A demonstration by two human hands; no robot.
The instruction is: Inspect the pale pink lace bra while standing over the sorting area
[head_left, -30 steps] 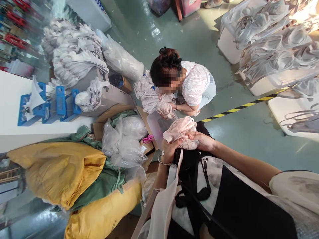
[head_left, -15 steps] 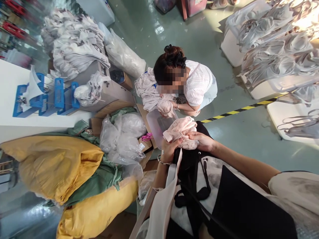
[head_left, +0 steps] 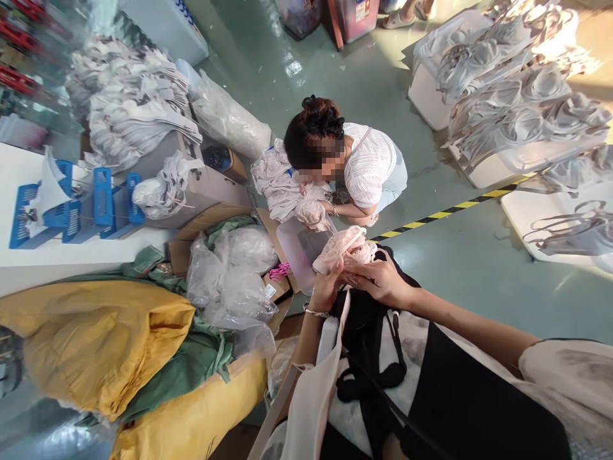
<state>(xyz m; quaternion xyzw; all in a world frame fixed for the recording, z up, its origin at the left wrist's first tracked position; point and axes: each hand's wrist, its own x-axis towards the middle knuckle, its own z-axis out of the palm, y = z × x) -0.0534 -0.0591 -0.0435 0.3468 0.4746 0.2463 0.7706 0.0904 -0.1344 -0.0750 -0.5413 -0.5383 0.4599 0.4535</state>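
A pale pink lace bra [head_left: 341,246] is bunched up above my lap in the head view. My left hand [head_left: 327,285], with a bracelet at the wrist, grips its lower left part. From the right, my right hand [head_left: 383,278] pinches the lower edge, its fingertips close to my left hand. Just beyond, a crouching person [head_left: 366,166] in a white top handles another pink bra [head_left: 312,212] over a translucent bin [head_left: 299,249], beside a heap of pale garments [head_left: 275,185].
Clear plastic bags [head_left: 234,268] fill a cardboard box on the left, near yellow sacks [head_left: 110,338]. Bins piled with bras [head_left: 517,121] stand at the right. Black and yellow tape [head_left: 450,209] crosses the green floor.
My right hand has shifted left along the bra toward my left hand, and the bra is folded differently. The surroundings have slid slightly left in view.
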